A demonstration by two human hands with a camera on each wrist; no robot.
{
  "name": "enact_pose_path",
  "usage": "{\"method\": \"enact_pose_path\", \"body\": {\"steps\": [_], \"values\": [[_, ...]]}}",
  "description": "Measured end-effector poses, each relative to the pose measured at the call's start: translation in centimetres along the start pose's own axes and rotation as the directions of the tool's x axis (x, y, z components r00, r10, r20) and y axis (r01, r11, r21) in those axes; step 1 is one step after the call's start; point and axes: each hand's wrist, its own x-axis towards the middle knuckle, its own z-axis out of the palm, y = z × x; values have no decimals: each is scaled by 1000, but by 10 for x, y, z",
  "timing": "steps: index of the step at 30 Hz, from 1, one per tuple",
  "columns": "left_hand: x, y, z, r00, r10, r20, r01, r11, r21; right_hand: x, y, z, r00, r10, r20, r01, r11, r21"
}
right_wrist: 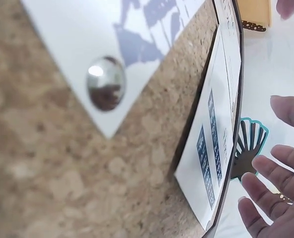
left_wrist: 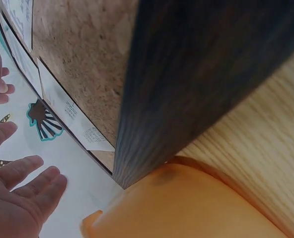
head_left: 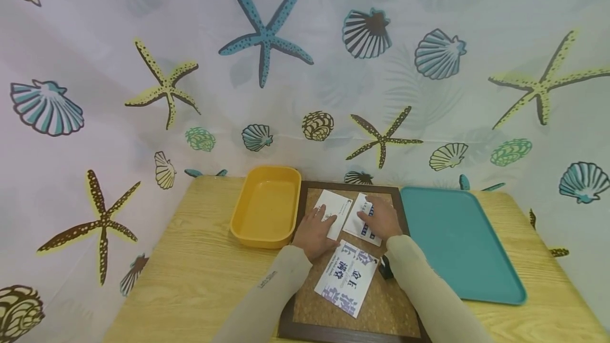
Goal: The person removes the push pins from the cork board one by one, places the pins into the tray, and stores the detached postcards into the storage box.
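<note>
A cork board (head_left: 381,300) in a dark wooden frame lies on the wooden table, with three paper cards on it. My left hand (head_left: 314,228) lies flat with straight fingers on a plain white card (head_left: 336,206). My right hand (head_left: 381,220) lies flat on a card with blue print (head_left: 358,222) beside it. A larger card with purple characters (head_left: 346,278) lies nearer me between my forearms. In the right wrist view a silver pin (right_wrist: 105,82) sits in a corner of this large card (right_wrist: 87,29), and the blue-print card (right_wrist: 211,153) is seen edge-on near my fingers (right_wrist: 266,198).
A yellow tub (head_left: 266,205) stands left of the board, touching its frame (left_wrist: 186,84). A teal tray (head_left: 457,242) lies to the right. A small dark object (head_left: 385,268) sits on the cork by my right forearm. A seashell-print curtain hangs behind the table.
</note>
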Motion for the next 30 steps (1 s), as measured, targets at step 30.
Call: {"method": "enact_pose_path", "body": {"steps": [30], "values": [[16, -13, 19, 999, -38, 30, 38, 999, 9, 34, -14, 8, 1000, 3, -21, -3, 1000, -1]]}}
